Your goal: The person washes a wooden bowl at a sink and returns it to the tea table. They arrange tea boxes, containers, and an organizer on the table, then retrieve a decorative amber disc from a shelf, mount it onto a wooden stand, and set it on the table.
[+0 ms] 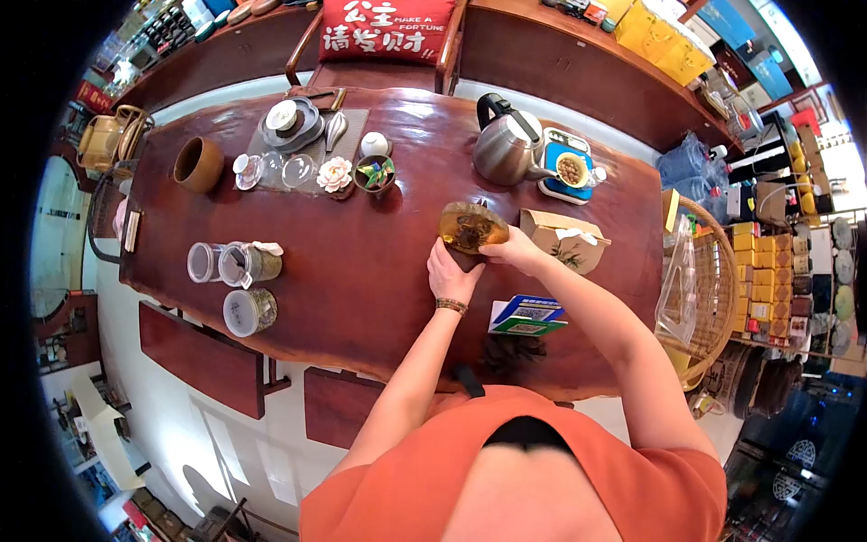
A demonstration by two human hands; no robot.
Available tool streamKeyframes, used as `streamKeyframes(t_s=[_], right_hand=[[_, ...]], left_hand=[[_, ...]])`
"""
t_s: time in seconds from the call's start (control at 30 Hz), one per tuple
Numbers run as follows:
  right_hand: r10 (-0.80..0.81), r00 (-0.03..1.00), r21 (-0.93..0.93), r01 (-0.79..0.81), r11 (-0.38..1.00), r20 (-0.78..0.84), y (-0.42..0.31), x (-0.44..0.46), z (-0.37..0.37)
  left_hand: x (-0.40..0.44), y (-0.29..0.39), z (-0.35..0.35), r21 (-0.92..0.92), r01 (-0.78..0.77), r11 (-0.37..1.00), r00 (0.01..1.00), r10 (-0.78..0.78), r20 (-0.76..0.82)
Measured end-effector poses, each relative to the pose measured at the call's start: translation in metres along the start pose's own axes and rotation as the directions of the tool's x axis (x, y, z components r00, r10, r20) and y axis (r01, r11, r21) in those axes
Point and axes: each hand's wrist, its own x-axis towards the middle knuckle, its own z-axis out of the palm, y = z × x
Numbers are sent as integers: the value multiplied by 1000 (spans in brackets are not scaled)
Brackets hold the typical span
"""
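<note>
Over the middle of the dark red wooden table, my left hand (451, 273) and my right hand (516, 252) are both closed round a brown, rounded object (471, 228) with a glossy amber-and-dark upper face. Its exact kind is unclear. The left fingers wrap its lower left side; the right ones grip its right edge. Just right of it lies a brown paper bag (564, 237) with a leaf print. Blue and green cards with printed codes (528, 314) stand on the table below my right forearm. A steel kettle (508, 149) sits beyond the hands.
Beside the kettle, a small cup of brown pieces (571, 169) rests on a blue-topped scale (553, 189). Clear jars (249, 313) stand at the left front. A wooden bowl (199, 165), a flower ornament (335, 174) and a grey tea mat (354, 129) occupy the far left.
</note>
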Motion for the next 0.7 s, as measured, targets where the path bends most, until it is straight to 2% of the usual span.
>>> streamKeyframes(t_s=[0.07,0.17,0.2,0.23,0.3,0.33,0.37,0.43,0.47,0.5,0.53,0.57,0.63,0.7], right_hand=[[6,1000,-24,-7,1000,-15,-2,-4,-1],[3,999,-17,-4,1000,-41,-1,-9,-2],[-6,999,-11,6,1000,-46,0,-10,-2],[-18,999,-5,18,1000,-51,0,-11,-2],[-106,993,-131,98,986,-56,-13,-21,-8],[-148,987,-190,135,973,-56,-20,-31,-11],[-220,971,-169,202,965,-92,-27,-43,-15],[-243,963,-37,241,970,-117,-35,-74,-37],[-308,941,46,317,947,-140,-49,-104,-45],[-369,914,127,392,911,-170,-61,-139,-53],[-368,902,209,414,886,-226,-62,-167,-63],[-363,888,287,439,851,-283,-56,-192,-74],[-338,860,374,478,795,-382,-34,-234,-96],[-229,871,379,408,831,-435,7,-264,-125]], left_hand=[[1,-1,4,13,-30,999,998,31,-63],[0,-8,8,-5,-18,1000,1000,18,-13],[-1,-7,8,-3,-49,999,989,48,-137],[1,-11,7,-39,-13,999,996,10,-89],[10,-32,7,-101,61,993,998,-60,14],[14,-40,8,-267,14,964,996,-35,-76],[13,-26,-17,-385,131,913,991,-129,33],[15,-48,-27,-614,118,780,991,-50,128],[13,-43,-47,-582,152,799,982,-56,180],[11,-43,-61,-616,230,754,964,-92,249],[7,-39,-76,-624,240,744,961,-92,260],[3,-31,-92,-632,247,735,958,-89,271],[-7,-8,-121,-632,163,758,976,-28,217],[-21,18,-141,-657,162,736,980,-44,193]])
